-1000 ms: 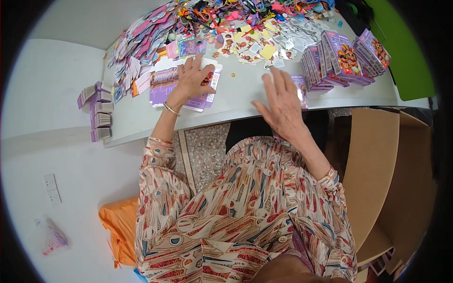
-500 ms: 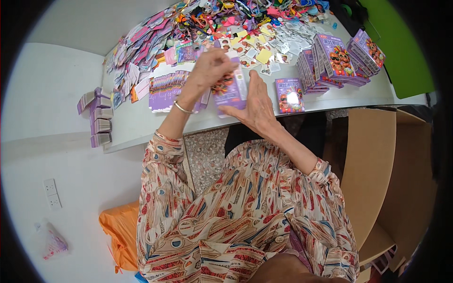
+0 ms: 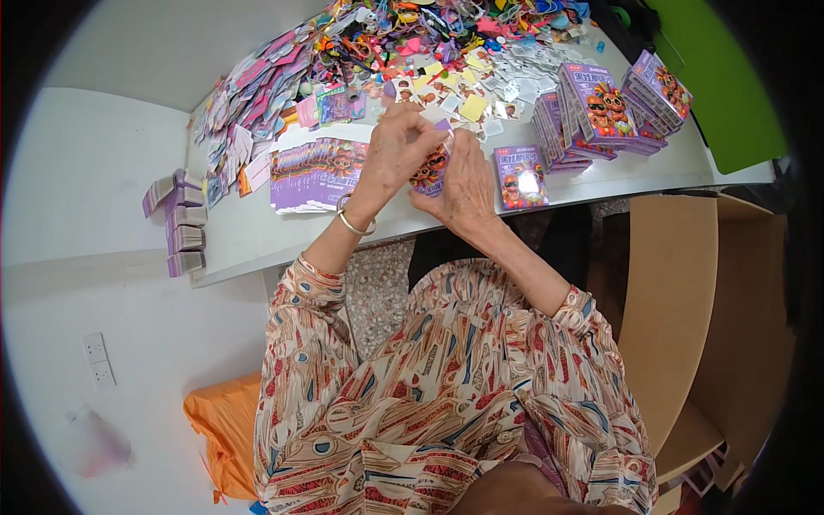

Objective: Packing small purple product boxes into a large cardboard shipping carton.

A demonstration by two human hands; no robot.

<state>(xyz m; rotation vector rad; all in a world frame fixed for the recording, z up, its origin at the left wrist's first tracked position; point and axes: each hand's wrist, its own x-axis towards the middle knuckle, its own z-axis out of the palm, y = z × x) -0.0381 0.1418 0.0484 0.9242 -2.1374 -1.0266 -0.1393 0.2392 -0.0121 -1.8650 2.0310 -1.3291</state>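
A small purple carton (image 3: 432, 174) with cartoon figures on its front is held between my two hands above the table's near edge. My right hand (image 3: 466, 180) wraps its right side, thumb at the lower end and fingers along the edge. Closed around the upper left of the carton is my left hand (image 3: 390, 159), its fingertips bent at the top end by a pale flap. Both hands hide much of the carton. To the left lies a fanned row of flat purple cartons (image 3: 300, 180). A filled-out purple carton (image 3: 521, 178) lies right of my right hand.
Stacked purple cartons (image 3: 598, 107) stand at the right, beside a green panel (image 3: 725, 94). Piles of colourful trinkets (image 3: 429, 34), small cards (image 3: 257, 94) and clear packets (image 3: 524, 73) cover the back. Purple bundles (image 3: 184, 219) sit at the left edge; an open cardboard box (image 3: 674, 300) stands lower right.
My left hand has come closer to my right hand at the carton's top, and the hands cover more of its front. The whole view has shifted slightly.
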